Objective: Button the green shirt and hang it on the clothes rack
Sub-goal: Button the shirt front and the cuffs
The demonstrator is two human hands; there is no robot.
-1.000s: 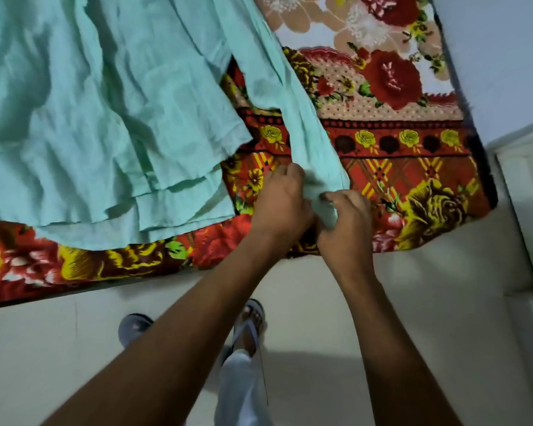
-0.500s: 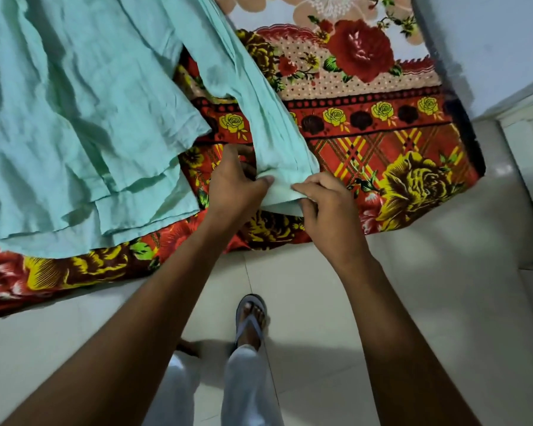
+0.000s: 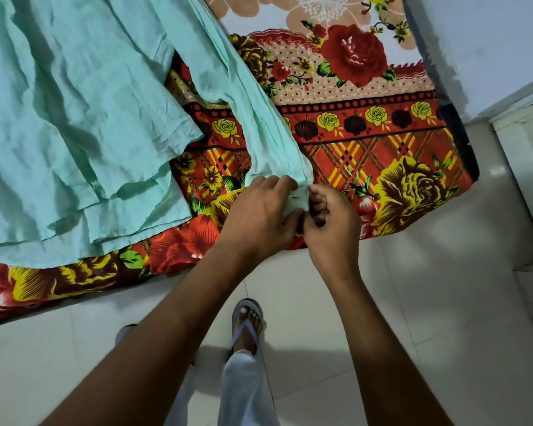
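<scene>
The pale green shirt (image 3: 74, 112) lies spread and creased over the flowered blanket, filling the upper left. One long sleeve (image 3: 253, 112) runs down to the blanket's near edge, and its cuff (image 3: 297, 196) sits between my hands. My left hand (image 3: 259, 216) pinches the cuff from the left, fingers curled over the cloth. My right hand (image 3: 333, 219) pinches the cuff's right edge with curled fingertips. A small dark slit, like a buttonhole, shows on the cuff. No button is visible. No clothes rack is in view.
The red and yellow flowered blanket (image 3: 382, 155) covers a low bed whose edge runs across the middle. Pale floor tiles (image 3: 428, 318) lie below. My sandalled foot (image 3: 246, 321) stands near the bed. A white wall and a white ledge (image 3: 523, 155) are at the right.
The view has shifted, so the bed and sleeve sit further right and lower in the frame. My hands have closed in on the cuff, and the right hand's fingers have curled under its edge.
</scene>
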